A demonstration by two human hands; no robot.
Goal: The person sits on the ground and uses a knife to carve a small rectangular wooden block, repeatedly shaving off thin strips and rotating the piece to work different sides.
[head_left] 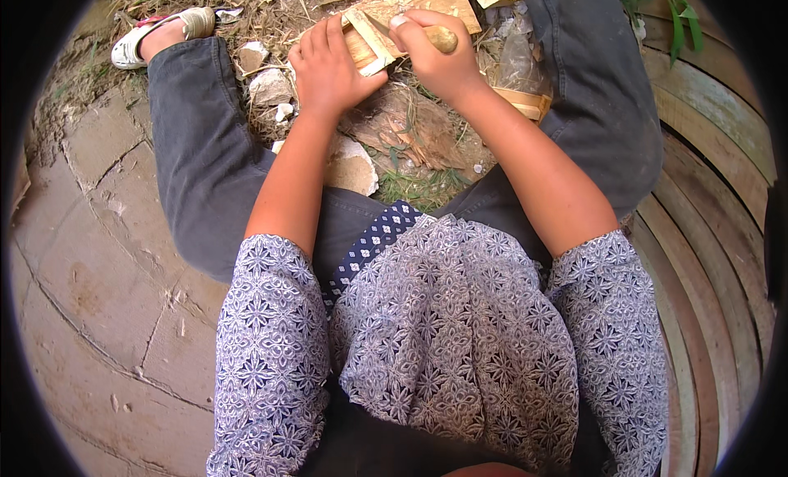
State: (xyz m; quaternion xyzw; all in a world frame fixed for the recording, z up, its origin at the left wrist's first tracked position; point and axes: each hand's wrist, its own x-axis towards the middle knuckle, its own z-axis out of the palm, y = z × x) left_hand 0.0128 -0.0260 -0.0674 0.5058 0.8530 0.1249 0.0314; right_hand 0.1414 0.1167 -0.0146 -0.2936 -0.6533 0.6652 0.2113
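My left hand (330, 71) lies over the left end of a pale piece of wood (361, 50), fingers bent over it and thumb along its near edge. A narrow light strip (371, 35) runs slantwise across that piece. Closed around a rounded wooden handle (442, 39) is my right hand (443, 62), its thumb pointing toward the strip. The handle seems to belong to a knife, with a thin dark blade (380, 23) reaching the strip. My fingers hide part of the blade. A wider yellowish board (447, 5) lies just beyond both hands.
Below my hands lies a rough brown slab of wood (406, 124), with pale stones (271, 87) to its left. A clear plastic bottle (519, 58) and a small wood offcut (525, 102) sit near my right leg. Wooden planks (706, 190) line the right; cracked paving (107, 272) spreads left.
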